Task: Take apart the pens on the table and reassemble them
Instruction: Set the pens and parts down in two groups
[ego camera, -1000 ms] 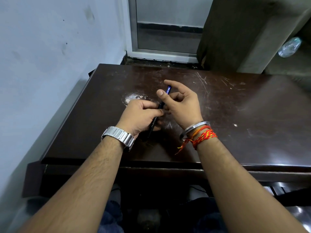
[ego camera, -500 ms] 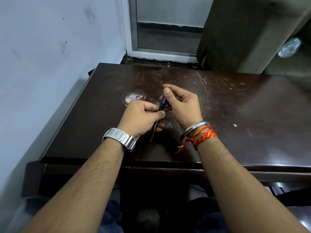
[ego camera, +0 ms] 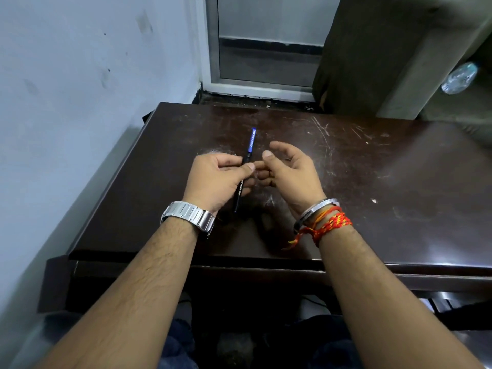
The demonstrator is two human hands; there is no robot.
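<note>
At the wrist of the left hand (ego camera: 217, 179) sits a silver watch (ego camera: 187, 215) with a metal link band. The right hand (ego camera: 292, 171) has a plain steel bangle (ego camera: 316, 209) and knotted red, orange and yellow threads (ego camera: 332, 225). Both forearms are bare and hairy, and the trousers (ego camera: 178, 342) are dark blue.

Plain room, scratched dark table (ego camera: 372, 182)

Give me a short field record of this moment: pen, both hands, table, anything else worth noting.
pen: one pen, black barrel with a blue far section, apparently in one piece, blue end pointing away from the person
left hand: left hand pinches the pen at mid-barrel
right hand: right hand close beside the pen, fingers loosely curled, nothing visible in it
table: dark brown table, scratched
other pens: none in view
wrists: watch on left, bangle and red-orange threads on right
</note>
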